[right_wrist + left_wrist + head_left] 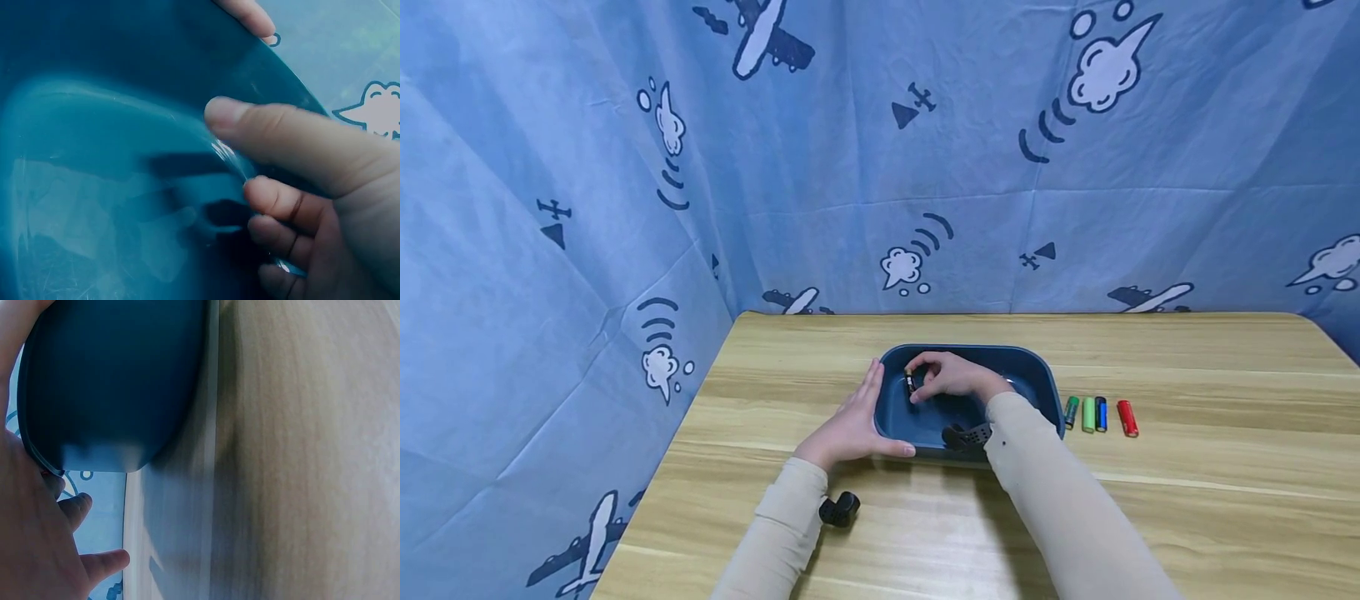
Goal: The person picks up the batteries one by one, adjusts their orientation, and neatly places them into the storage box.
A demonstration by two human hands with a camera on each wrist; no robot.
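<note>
A dark blue rectangular basin (962, 454) stands on the table. My left hand (852, 423) rests against its left end, the fingers fairly straight along the outside and the thumb reaching along the front edge. The left wrist view shows that hand (44, 531) beside the basin's wall (112, 387), fingers spread. Inside the basin my right hand (951, 375) pinches a small dark battery (910, 382) with a gold-coloured end between thumb and index finger, near the left wall. In the right wrist view the right hand (312, 181) hides that battery.
Right of the basin lie a dark green battery (1071, 412), a light green battery (1088, 414), a blue-and-black battery (1101, 414) and a red battery (1127, 418) on the wooden table (1225, 483). A blue patterned curtain (865, 167) hangs behind and at the left.
</note>
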